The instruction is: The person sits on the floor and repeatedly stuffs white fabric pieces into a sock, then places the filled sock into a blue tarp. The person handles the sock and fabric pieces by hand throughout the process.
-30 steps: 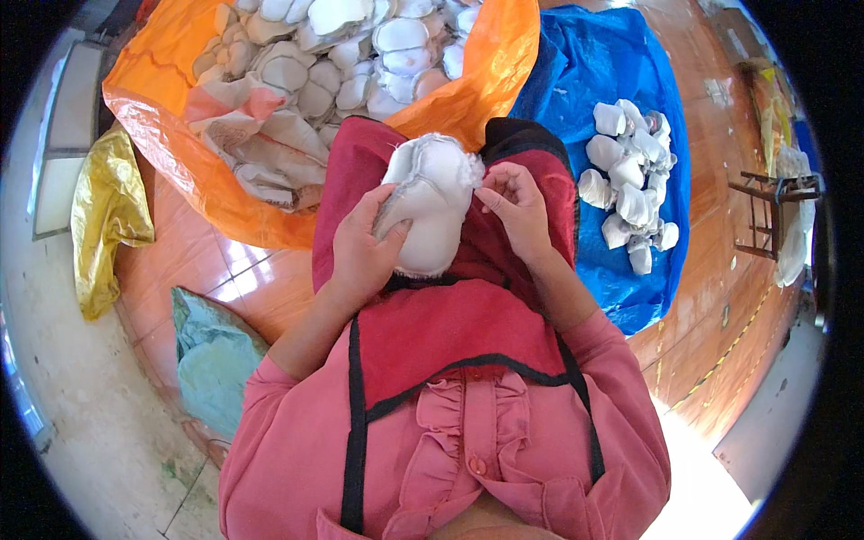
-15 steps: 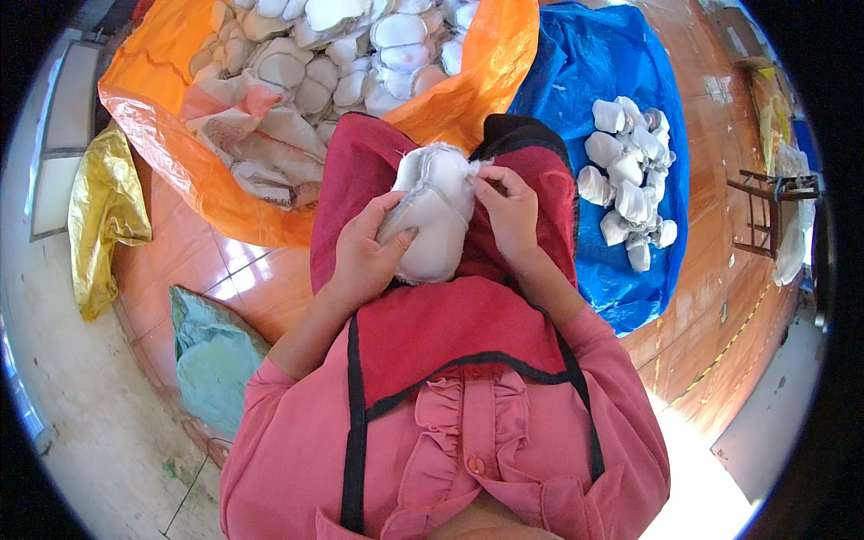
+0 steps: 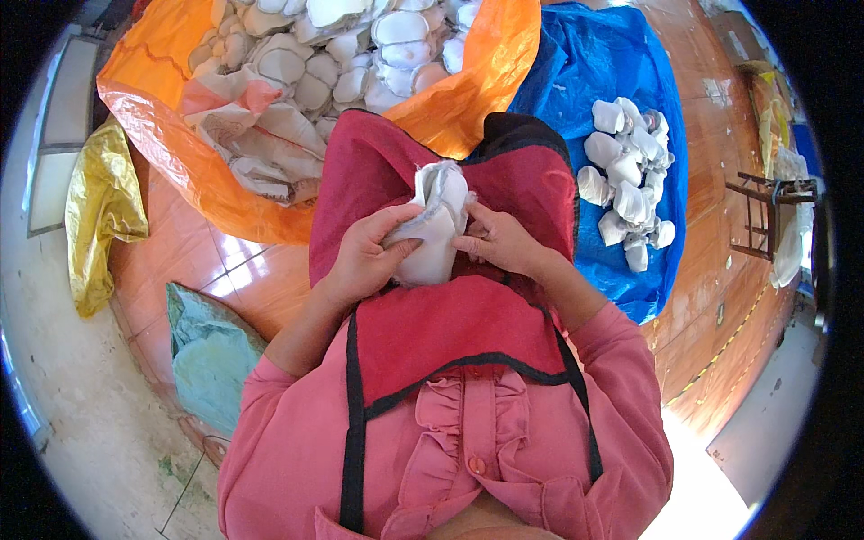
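Over my lap I hold a white moulded padded piece (image 3: 430, 252) with a frayed, fuzzy edge; its exact kind is unclear. It is bent lengthwise, with a seam between its rounded parts. My left hand (image 3: 373, 250) grips its left side, thumb across the front and fingers behind. My right hand (image 3: 502, 239) pinches its right edge between thumb and fingers. A red apron (image 3: 459, 328) with black trim covers my lap beneath both hands.
Ahead, an orange sack (image 3: 162, 135) is full of similar white pieces (image 3: 400, 40). At right, a blue sheet (image 3: 576, 63) bears a pile of white cupped pieces (image 3: 633, 202). A green sack (image 3: 216, 373) and a yellow sack (image 3: 103, 216) lie left; a wooden stool (image 3: 760, 211) stands far right.
My right hand has come down and inward along the piece's right edge, from a fingertip pinch near its top. The piece is now folded narrower and sits slightly lower.
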`<state>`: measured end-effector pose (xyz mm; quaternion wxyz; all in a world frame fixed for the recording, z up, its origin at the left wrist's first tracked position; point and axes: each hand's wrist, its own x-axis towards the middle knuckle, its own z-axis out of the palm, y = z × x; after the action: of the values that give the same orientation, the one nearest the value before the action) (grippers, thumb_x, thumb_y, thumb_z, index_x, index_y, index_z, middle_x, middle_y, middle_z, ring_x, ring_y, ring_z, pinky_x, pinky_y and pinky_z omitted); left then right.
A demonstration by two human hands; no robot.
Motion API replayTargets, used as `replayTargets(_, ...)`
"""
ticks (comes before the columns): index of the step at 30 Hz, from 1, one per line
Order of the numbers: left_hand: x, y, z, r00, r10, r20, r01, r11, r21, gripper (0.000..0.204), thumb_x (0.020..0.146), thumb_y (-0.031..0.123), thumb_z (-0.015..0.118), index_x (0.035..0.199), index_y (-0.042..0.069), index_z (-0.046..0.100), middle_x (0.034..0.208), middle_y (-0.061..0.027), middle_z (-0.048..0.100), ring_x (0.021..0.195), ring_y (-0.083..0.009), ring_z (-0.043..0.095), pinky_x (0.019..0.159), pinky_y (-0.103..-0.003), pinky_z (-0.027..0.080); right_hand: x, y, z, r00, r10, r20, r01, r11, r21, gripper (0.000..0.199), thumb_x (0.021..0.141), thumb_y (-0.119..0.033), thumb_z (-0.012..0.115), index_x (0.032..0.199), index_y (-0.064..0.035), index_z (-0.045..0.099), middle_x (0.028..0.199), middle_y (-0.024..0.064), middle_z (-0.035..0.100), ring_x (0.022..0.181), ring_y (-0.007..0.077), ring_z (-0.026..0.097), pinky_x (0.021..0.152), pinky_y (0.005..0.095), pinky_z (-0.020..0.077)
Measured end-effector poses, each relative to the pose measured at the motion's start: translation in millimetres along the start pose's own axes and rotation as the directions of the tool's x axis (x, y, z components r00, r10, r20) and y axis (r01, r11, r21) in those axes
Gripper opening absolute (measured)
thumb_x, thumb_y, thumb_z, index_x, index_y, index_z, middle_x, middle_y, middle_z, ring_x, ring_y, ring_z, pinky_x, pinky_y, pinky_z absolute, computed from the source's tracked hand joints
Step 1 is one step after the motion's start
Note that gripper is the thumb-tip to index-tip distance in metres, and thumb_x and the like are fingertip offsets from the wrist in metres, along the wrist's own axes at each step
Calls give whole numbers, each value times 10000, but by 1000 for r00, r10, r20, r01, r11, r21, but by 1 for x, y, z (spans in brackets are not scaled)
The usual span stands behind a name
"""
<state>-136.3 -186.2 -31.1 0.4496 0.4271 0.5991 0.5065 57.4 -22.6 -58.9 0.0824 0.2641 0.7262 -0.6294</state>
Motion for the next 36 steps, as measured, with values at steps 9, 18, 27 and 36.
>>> replayTargets(9, 7, 8, -4, 968, 209, -138, -128, 887, 444, 351, 808, 42, 690, 1149, 26, 603, 1033, -129, 654, 961, -248, 650, 826, -318, 504, 11, 20, 3, 978, -58, -201, 126, 930, 345, 281, 947, -184, 599, 1178, -27, 573, 768, 40, 630, 671, 104, 592, 616, 235, 493)
replayTargets(18, 25, 5, 8, 783, 621, -26, -362, 490, 793, 304, 723, 37, 651, 1025, 65, 642, 936, -115, 627, 786, -290, 630, 684, -377, 512, 10, -11, 9, 887, -126, -445, 392, 716, 578, 219, 942, -85, 584, 1147, -16, 618, 810, 35, 606, 648, 91, 557, 567, 230, 472)
replayTargets(27, 29, -16, 14, 612, 775, 159, -522, 245, 817, 356, 640, 113, 651, 989, 116, 721, 1052, -37, 593, 795, -199, 561, 641, -323, 465, 9, -37, 2, 943, 44, -329, 182, 760, 624, 254, 958, -222, 585, 1075, -8, 656, 691, -1, 584, 549, 67, 501, 491, 200, 401)
replayTargets(36, 22, -22, 11, 628, 707, 325, -568, 131, 813, 348, 670, 185, 618, 1009, 168, 697, 1138, -34, 586, 823, -197, 534, 624, -325, 452, 18, -29, 3, 945, 85, -316, 92, 859, 504, 208, 925, -223, 577, 847, -46, 654, 636, -6, 567, 513, 79, 493, 466, 231, 392)
